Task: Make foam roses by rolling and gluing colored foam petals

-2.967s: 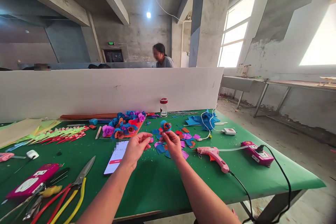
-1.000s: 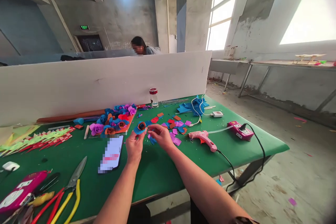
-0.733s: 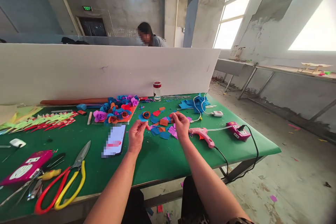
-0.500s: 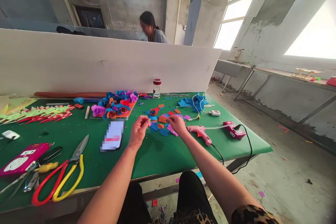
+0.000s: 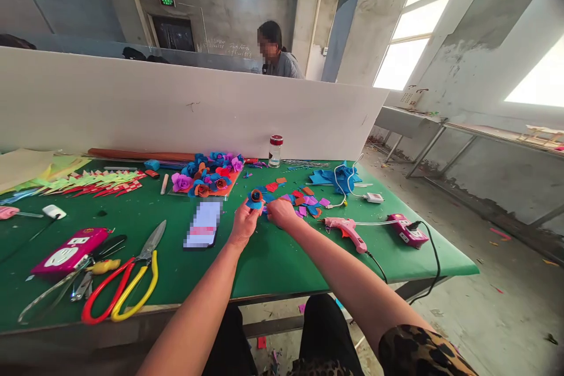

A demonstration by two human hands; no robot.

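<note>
My left hand (image 5: pixel 245 222) is closed around the base of a blue paper flower (image 5: pixel 254 199) with a dark, orange-edged centre. The bloom faces up above my fingertips. Just to its right, my right hand (image 5: pixel 282 214) is closed with its knuckles up, and its fingertips are hidden. Loose blue, purple, red and orange paper petals (image 5: pixel 311 201) lie scattered beyond and beside my right hand. A pink glue gun (image 5: pixel 347 231) rests to the right of that hand. Finished paper flowers (image 5: pixel 207 175) in blue, purple and orange are bunched on the left.
A phone (image 5: pixel 203 224) lies left of my hands. Red-and-yellow-handled scissors (image 5: pixel 143 273) and a magenta box (image 5: pixel 73 251) are farther left. A red-lidded jar (image 5: pixel 275 151) stands by the white partition (image 5: pixel 220 111). A corded magenta box (image 5: pixel 406 230) sits right. Behind the partition is a person (image 5: pixel 279 56).
The view has swung slightly left. The blue flower, earlier beyond my hands, is now at my left fingertips. My hands have come closer together.
</note>
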